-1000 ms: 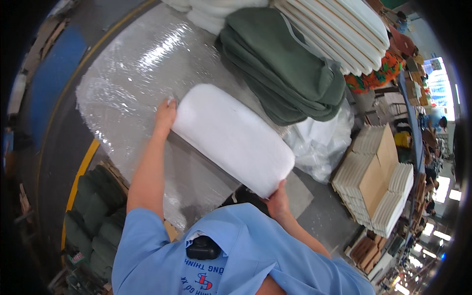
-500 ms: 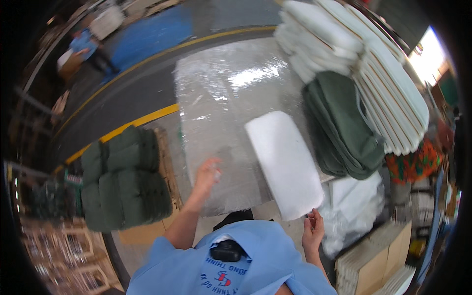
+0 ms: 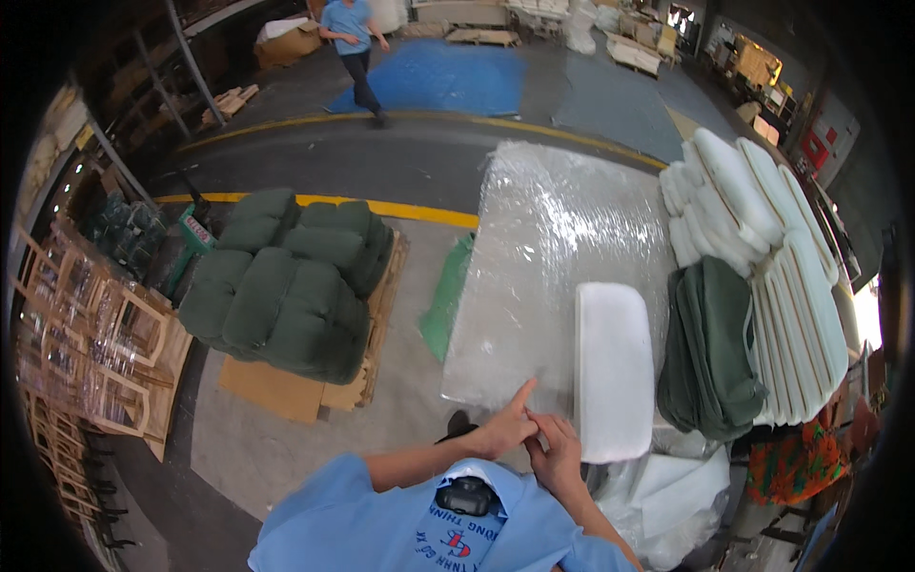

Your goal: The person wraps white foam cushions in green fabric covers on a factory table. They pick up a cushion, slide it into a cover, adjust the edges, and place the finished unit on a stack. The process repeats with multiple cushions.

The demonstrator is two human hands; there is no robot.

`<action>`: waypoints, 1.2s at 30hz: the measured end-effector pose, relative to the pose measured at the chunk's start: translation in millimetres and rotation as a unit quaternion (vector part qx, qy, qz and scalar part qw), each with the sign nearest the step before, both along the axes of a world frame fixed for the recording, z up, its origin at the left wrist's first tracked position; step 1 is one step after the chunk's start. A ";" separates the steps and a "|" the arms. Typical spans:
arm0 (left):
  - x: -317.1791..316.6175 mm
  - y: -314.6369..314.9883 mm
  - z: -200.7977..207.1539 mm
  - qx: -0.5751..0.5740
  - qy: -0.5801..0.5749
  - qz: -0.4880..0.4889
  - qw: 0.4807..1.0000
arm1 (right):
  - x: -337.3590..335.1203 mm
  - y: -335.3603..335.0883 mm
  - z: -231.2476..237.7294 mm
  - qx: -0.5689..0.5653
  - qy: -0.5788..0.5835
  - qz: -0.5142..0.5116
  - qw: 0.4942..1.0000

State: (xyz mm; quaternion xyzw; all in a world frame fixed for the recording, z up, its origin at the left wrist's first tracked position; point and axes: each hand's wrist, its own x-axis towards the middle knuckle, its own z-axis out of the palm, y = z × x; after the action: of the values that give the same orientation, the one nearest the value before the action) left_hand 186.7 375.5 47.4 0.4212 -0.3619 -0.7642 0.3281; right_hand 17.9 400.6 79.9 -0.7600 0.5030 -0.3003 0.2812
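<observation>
Near the near edge of the plastic-covered table (image 3: 543, 248), the left hand (image 3: 503, 431) and right hand (image 3: 557, 448) meet at the fingers; I cannot tell whether either grip holds something small. A white cushion (image 3: 614, 367) lies by the near right corner, left of a green cloth stack (image 3: 703, 348).

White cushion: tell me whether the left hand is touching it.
Apart. In the head view, the grey plastic-covered surface shows between the left hand and the white cushion.
</observation>
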 end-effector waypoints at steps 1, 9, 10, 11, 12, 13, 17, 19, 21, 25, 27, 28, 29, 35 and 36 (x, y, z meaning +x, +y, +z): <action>8.9 -4.5 1.8 0.023 0.049 0.002 0.999 | 4.1 -5.8 -4.1 -0.023 -0.022 -0.009 0.999; 94.6 -54.8 -25.6 0.149 0.243 0.019 0.958 | 55.1 -85.8 -9.5 -0.082 -0.046 -0.050 0.994; 103.5 -62.6 -32.1 0.149 0.268 0.017 0.952 | 69.2 -96.4 -12.3 -0.066 -0.027 -0.042 0.997; 114.1 -73.4 -38.5 0.150 0.291 0.016 0.945 | 86.2 -108.9 -17.2 -0.050 -0.008 -0.033 0.998; 127.6 -88.5 -45.2 0.152 0.251 0.045 0.955 | 104.7 -122.7 -22.7 -0.033 0.009 -0.024 0.999; 139.8 -107.7 -50.6 0.155 0.215 0.071 0.962 | 121.7 -138.0 -28.4 -0.002 0.009 -0.001 1.000; 205.9 -169.6 -71.8 0.161 0.101 0.168 0.967 | 181.2 -202.4 -46.5 0.052 -0.004 0.089 0.995; 248.3 -208.4 -72.2 0.125 0.016 0.166 0.978 | 198.1 -245.7 -59.9 0.031 -0.001 0.076 0.997; 278.0 -255.7 -74.6 0.080 -0.042 0.172 0.981 | 188.8 -300.7 -92.9 0.019 0.027 0.002 0.999; 284.1 -365.8 -90.0 0.014 -0.094 0.222 0.970 | 149.2 -380.6 -139.0 0.062 0.054 -0.227 0.970; 291.2 -420.4 -118.4 -0.015 -0.147 0.253 0.956 | 157.9 -394.2 -151.4 0.082 0.115 -0.267 0.953; 292.7 -446.8 -132.0 -0.020 -0.194 0.246 0.950 | 169.5 -390.9 -154.7 0.100 0.173 -0.268 0.943; 294.8 -471.0 -143.2 -0.026 -0.239 0.239 0.941 | 180.4 -389.5 -157.6 0.115 0.230 -0.266 0.929; 261.1 -581.6 -198.5 -0.226 -0.476 -0.034 0.849 | 184.4 -383.6 -182.9 0.040 0.286 -0.280 0.915; 253.6 -593.6 -204.1 -0.231 -0.487 -0.114 0.835 | 186.0 -384.6 -183.6 0.044 0.278 -0.275 0.919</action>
State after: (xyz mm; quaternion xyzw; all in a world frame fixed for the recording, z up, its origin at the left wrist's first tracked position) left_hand 440.3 -218.1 -156.7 0.6068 -0.6860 -0.3868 0.1078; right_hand 203.9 16.0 -103.7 -0.6319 0.7626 -0.1196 0.0692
